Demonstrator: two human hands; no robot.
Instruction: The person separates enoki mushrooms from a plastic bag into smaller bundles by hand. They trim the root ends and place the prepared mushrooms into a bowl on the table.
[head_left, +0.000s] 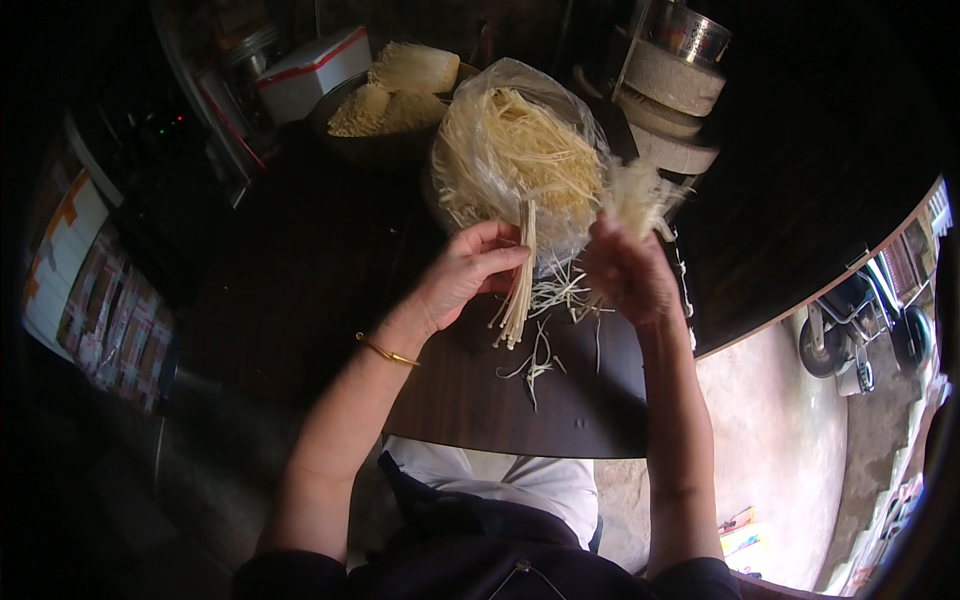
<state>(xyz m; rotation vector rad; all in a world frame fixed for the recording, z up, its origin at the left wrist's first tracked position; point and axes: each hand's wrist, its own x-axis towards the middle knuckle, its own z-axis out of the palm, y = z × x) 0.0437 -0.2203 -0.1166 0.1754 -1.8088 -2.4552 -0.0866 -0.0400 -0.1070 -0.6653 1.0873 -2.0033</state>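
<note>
My left hand (480, 266) pinches a slim bundle of enoki mushrooms (523, 262) between thumb and fingers, caps hanging down toward me. A paler, blurred tuft of enoki (637, 196) sticks up out of my right hand (630, 270), whose fingers are curled round it and smeared by motion. Just beyond both hands stands a clear plastic bag (469, 135), its mouth spread wide and filled with loose enoki strands (536, 146). Stray enoki pieces (555, 289) are scattered on the dark wooden table (487, 416) between and below my hands.
Behind the bag to the left, a dark bowl (360, 154) holds clumps of enoki (412, 71). A white box with red edging (319, 71) stands beside it. Stacked pale round blocks (671, 105) carry a metal container (690, 34) at the back right. A wheeled vehicle (832, 337) stands far right.
</note>
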